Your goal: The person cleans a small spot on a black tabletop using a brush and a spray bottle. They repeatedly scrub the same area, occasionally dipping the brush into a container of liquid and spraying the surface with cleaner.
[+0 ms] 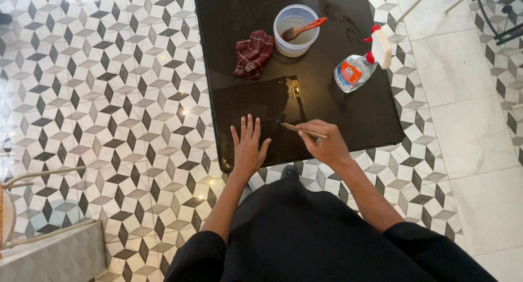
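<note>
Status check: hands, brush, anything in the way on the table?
Left hand flat on black table. Right hand grips thin brush, tip on tabletop. Red cloth, tub, spray bottle sit farther back, apart.

Both arms reach forward from dark sleeves, bare from the elbows down. The left hand (pixel 248 146) lies flat, palm down, fingers (pixel 246 127) spread and pointing away from the body, thumb out to the right. The right hand (pixel 325 143) is curled, knuckles up (wrist bent slightly inward), its fingers pinched shut around a thin stick-like handle that points left toward the other hand. The two hands sit near each other, not touching.
</note>
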